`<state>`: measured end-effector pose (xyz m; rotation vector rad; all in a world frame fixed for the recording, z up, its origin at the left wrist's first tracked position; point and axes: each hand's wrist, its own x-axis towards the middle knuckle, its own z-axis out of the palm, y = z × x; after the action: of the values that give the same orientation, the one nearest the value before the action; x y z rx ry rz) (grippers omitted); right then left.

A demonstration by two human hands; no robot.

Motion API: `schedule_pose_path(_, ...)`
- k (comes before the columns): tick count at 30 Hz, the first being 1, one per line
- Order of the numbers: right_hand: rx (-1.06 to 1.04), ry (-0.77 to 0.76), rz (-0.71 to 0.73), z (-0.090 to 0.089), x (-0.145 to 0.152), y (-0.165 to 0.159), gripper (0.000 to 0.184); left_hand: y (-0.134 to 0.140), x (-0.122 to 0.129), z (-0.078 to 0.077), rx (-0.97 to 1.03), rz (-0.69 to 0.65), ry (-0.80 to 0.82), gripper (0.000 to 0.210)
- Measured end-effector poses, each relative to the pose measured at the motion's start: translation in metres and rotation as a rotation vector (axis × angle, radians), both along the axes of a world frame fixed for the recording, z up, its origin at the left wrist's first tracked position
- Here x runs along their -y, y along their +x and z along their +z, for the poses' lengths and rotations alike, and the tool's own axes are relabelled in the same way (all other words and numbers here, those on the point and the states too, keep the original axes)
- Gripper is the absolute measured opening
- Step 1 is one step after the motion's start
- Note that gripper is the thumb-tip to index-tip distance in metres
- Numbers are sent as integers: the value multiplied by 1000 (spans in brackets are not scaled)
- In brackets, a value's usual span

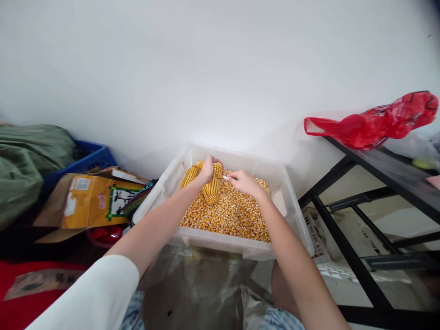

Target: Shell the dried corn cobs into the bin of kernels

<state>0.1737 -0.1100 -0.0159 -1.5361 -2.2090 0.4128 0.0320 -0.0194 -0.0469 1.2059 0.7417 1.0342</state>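
Note:
A clear plastic bin (209, 236) holds loose yellow corn kernels (237, 217) and several corn cobs (189, 176) with their kernels on. At the bin's back, my left hand (208, 169) is closed around an upright corn cob (216, 175), and part of its grip is hidden. Just to the right, my right hand (244, 182) pinches a small thin tool (225, 178), pointed left at that cob. Its kind is too small to make out. Another cob (211, 193) lies on the kernels below my left hand.
Left of the bin are a torn yellow cardboard box (92, 201), a blue crate (94, 156) and a green sack (30, 160). A black metal-framed rack (340, 238) stands close on the right, with a red plastic bag (374, 123) on top. A white wall rises behind.

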Motion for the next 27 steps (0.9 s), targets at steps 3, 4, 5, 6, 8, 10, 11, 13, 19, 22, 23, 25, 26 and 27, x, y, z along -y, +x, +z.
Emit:
schedule_pose_path(3,17,32,-9,0,0,-2,38,1,-2,-3,53,-68,-64,52)
schedule_pose_path(4,38,32,-7,0,0,-3,37,1,-2,-4,56,-73,-67,52)
schedule_pose_path(5,65,32,-5,0,1,-4,36,1,-2,-4,51,-72,-60,52)
schedule_pose_path(6,93,32,-5,1,2,-6,34,2,-1,-5,42,-70,-47,52)
schedule_pose_path(8,151,34,-10,2,4,-9,33,4,0,-5,12,-57,-4,51)
schedule_pose_path(10,210,45,-29,5,8,-14,32,6,2,-6,-23,-27,44,50)
schedule_pose_path(11,240,51,-43,6,9,-16,32,7,2,-6,-42,-14,64,50)
schedule_pose_path(13,294,52,-56,10,11,-20,31,10,2,-8,-94,1,113,50)
schedule_pose_path(19,224,-85,19,16,6,-9,29,17,3,-20,-347,67,429,50)
schedule_pose_path(22,126,-201,72,15,3,6,30,21,6,-28,-482,75,631,45)
schedule_pose_path(23,95,-220,84,14,2,10,31,22,7,-29,-524,72,686,44)
schedule_pose_path(25,47,-245,90,12,2,16,33,24,9,-31,-580,66,746,44)
schedule_pose_path(26,29,-256,89,11,2,17,33,24,10,-31,-595,68,753,44)
schedule_pose_path(27,17,-267,93,10,2,18,33,24,11,-30,-604,69,752,46)
